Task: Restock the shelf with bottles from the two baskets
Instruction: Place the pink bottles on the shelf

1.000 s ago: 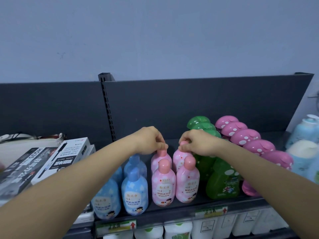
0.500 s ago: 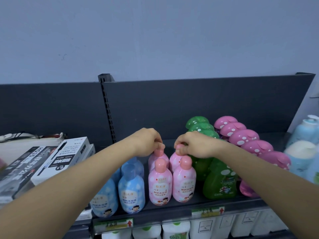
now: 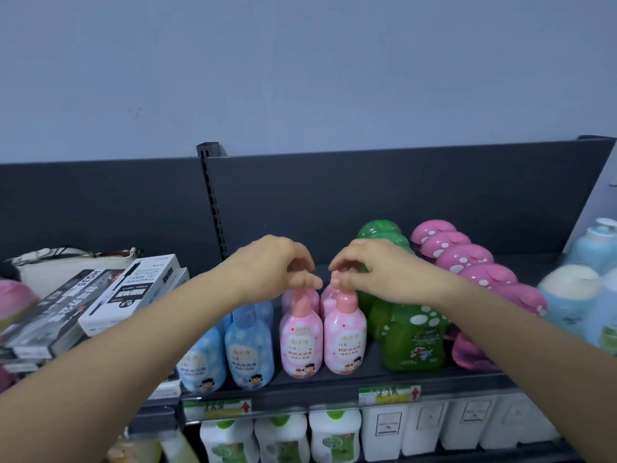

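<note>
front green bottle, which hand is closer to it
Right. The right hand is just up-left of the front green bottle, above the pink bottles; the left hand is farther left, on the far side of those pink bottles.

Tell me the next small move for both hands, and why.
Probably release and lift both hands straight up, then go for more stock. The left hand and right hand hover with curled fingertips at the pump tops of the pink bottles, which already stand upright in two rows on the shelf between blue bottles and green bottles. Whether the fingers pinch the tops is unclear.
</note>
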Motion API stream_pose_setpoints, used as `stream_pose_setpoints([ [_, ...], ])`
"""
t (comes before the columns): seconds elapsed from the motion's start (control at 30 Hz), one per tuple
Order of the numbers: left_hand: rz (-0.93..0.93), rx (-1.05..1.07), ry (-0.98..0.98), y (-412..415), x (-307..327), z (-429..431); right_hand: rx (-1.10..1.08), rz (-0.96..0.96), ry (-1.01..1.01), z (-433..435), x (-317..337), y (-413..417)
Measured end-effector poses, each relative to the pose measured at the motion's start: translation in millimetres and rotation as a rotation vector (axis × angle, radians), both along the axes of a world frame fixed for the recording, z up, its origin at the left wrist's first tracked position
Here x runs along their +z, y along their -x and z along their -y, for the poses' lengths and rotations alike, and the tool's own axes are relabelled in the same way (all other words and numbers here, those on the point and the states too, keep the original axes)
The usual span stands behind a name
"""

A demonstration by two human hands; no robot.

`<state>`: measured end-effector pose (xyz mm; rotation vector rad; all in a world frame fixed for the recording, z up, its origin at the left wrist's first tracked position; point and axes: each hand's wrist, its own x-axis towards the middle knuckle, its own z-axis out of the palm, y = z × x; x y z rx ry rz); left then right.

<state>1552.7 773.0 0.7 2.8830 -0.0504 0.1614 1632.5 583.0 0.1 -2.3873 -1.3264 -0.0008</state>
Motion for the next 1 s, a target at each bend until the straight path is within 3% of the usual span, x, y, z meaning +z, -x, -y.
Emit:
stream_pose_setpoints([
  [0.13, -0.094, -0.002, -0.082, 12.4, -11.5, 8.9, 0.070, 0.031, 0.134, 6.5, -13.9, 9.0],
  [0.6, 0.086, 0.108, -0.012, 25.3, -30.4, 25.2, -0.021, 0.072, 0.055, 5.2, -28.4, 11.4],
  [0.8, 0.091, 0.158, -0.072, 30.4, -28.1, 30.0, -0.027, 0.126, 0.018, 8.0, -28.1, 18.9],
  [1.0, 0.448, 0.131, -0.178, 78.0, -10.8, 3.9, 0.109, 0.256, -0.229, -4.5, -16.6, 68.9],
])
